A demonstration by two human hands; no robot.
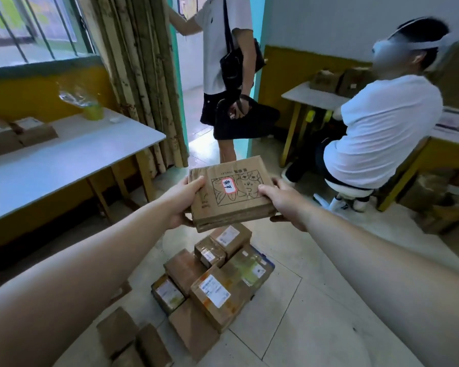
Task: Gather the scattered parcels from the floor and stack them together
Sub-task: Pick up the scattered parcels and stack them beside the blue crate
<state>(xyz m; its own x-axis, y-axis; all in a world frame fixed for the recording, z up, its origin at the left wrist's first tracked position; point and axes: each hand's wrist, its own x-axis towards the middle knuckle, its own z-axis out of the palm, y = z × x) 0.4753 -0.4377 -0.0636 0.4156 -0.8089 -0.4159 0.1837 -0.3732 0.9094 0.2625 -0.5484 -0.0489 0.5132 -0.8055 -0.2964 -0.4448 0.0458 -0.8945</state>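
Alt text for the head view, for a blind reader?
The left hand and right hand hold a flat cardboard parcel above a pile of parcels on the tiled floor. A standing person is in the doorway; a seated person is at right.

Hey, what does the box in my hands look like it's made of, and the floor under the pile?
The held box: matte brown cardboard, likely corrugated, going by its creased edges and printed line drawing. The floor: pale tiles, probably ceramic, slightly glossy, with dark joint lines and a soft sheen.
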